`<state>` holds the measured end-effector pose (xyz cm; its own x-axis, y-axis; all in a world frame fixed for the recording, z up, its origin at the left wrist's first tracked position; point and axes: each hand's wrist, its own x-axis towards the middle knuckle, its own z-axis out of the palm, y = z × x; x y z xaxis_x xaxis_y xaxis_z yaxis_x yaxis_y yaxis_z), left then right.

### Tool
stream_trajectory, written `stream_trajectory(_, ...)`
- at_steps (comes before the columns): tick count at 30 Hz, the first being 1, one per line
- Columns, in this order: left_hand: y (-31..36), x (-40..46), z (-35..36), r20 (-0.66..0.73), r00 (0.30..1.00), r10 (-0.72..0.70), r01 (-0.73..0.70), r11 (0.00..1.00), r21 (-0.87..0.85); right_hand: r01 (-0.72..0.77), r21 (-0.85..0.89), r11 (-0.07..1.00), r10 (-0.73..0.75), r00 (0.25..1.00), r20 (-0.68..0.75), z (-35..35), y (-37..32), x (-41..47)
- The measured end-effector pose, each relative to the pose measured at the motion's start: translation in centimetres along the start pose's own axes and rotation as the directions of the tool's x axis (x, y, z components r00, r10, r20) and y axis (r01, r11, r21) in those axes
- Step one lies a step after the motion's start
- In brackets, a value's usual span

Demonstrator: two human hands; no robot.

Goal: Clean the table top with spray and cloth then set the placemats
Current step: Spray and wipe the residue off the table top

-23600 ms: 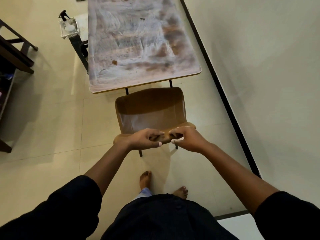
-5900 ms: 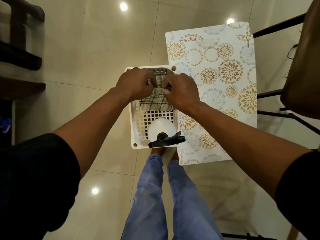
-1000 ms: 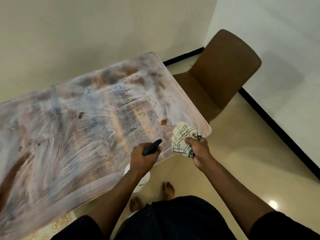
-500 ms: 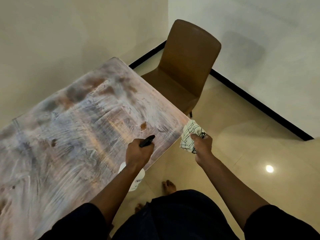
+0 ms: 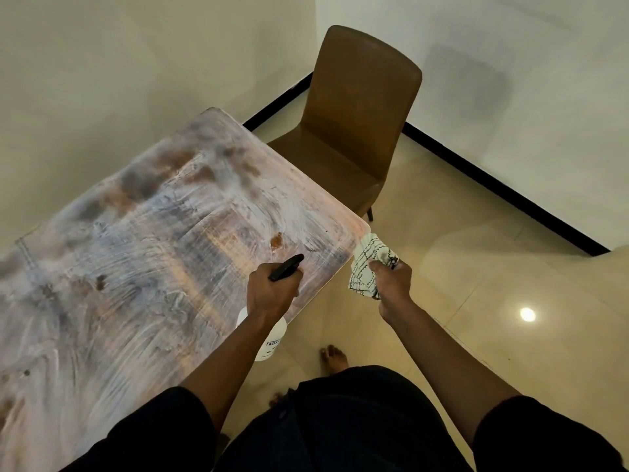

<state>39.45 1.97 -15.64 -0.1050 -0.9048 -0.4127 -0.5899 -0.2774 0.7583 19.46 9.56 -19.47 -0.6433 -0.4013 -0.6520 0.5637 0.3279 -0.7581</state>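
Spraying is being readied; the white plastic spray bottle with black trigger (image 5: 286, 267) is being gripped by the left hand (image 5: 270, 289) over the smeared wooden table top (image 5: 153, 250), having been carried from the basket. The checked white cloth (image 5: 369, 264) is being clutched in the right hand (image 5: 391, 281) just beside the table corner; no placemats are being shown.

Left hand (image 5: 272, 291) curled tight, knuckles up, forearm reaching toward 1 o'clock. Right hand (image 5: 391, 284) at 3 o'clock of it, fingers pinched closed, forearm angled toward 11 o'clock.

Desk (image 5: 143, 260): I see a rectangular wooden top with rounded corners, smeared all over with whitish streaks and brown patches. Floor (image 5: 476, 301): glossy beige tiles, carrying a brown chair (image 5: 354, 131) at the desk's far end.
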Motion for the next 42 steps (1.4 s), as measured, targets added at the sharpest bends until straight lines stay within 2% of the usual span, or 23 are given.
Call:
stream_trajectory(4,-0.1,-0.2,-0.2,0.049,0.999,0.0,0.001,0.999,-0.038,-0.005,0.014,1.0,0.004,1.0,0.019,-0.1,0.2,-0.6)
stream_trajectory(10,-0.3,-0.9,-0.3,-0.004,1.0,-0.012,0.011,0.998,-0.06,-0.007,-0.014,1.0,0.008,1.0,0.023,-0.2,0.7,-1.0)
stream_trajectory(18,0.0,-1.2,-0.4,0.049,0.999,0.009,-0.002,0.992,-0.127,-0.019,-0.078,0.997,0.02,1.0,0.015,-0.7,1.4,-1.1)
stream_trajectory(24,-1.1,-1.3,-0.6,-0.009,1.0,0.003,-0.004,0.995,-0.105,-0.006,-0.112,0.994,0.007,1.0,0.012,-1.0,1.5,-1.2)
stream_trajectory(30,-1.2,-1.7,-1.3,0.015,1.0,0.01,-0.007,0.99,-0.141,-0.009,-0.13,0.992,0.011,1.0,0.013,-0.7,2.1,-1.1)
stream_trajectory(36,-2.6,-2.2,-1.9,-0.051,0.999,-0.012,0.006,0.992,-0.128,0.011,-0.174,0.985,-0.005,0.999,0.034,-0.3,2.3,-1.5)
stream_trajectory(42,-3.9,-2.9,-2.9,-0.051,0.999,-0.017,0.011,0.993,-0.119,0.01,-0.214,0.977,0.003,0.998,0.061,0.1,3.0,-1.5)
